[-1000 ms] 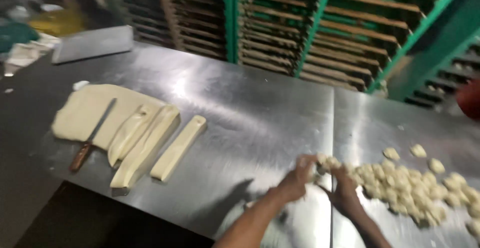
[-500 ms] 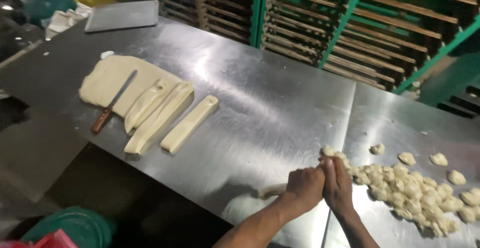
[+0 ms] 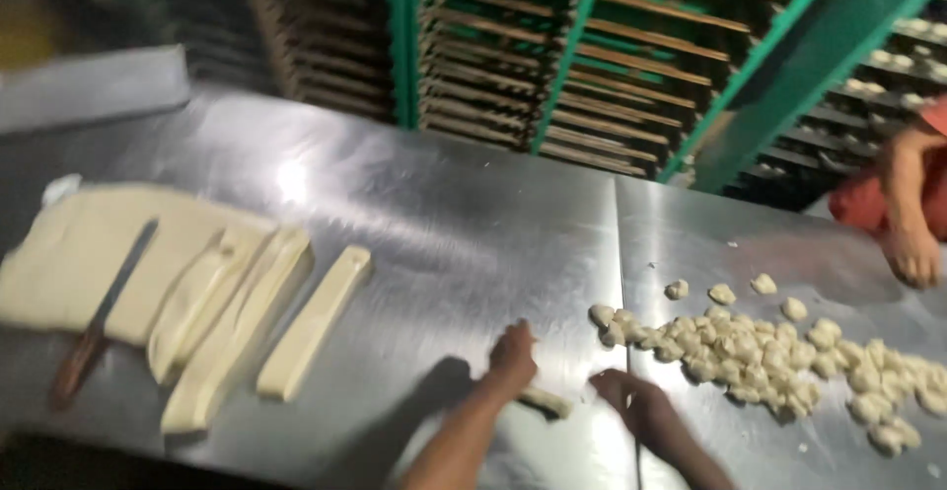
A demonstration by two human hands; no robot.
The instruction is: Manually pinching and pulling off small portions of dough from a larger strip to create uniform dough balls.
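Observation:
My left hand (image 3: pixel 513 356) is closed on one end of a short dough strip (image 3: pixel 546 402) that lies on the steel table (image 3: pixel 464 233). My right hand (image 3: pixel 634 402) hovers just right of the strip's other end, fingers curled; whether it touches the dough is unclear. To the right spreads a pile of several small dough pieces (image 3: pixel 779 357). At the left lie a flat dough sheet (image 3: pixel 74 258), long cut dough strips (image 3: pixel 232 322) and a single strip (image 3: pixel 316 320) set apart. A knife with a wooden handle (image 3: pixel 99 317) rests on the sheet.
Green racks with wooden trays (image 3: pixel 592 56) stand behind the table. Another person's hand (image 3: pixel 912 253) and red sleeve rest on the table's far right. A flat grey tray (image 3: pixel 89 85) lies at the back left. A seam (image 3: pixel 621 283) splits the tabletop.
My hands, together at the pile's edge earlier, have come apart, the left one now holding a dough strip. The view has shifted right, and another person's hand has appeared.

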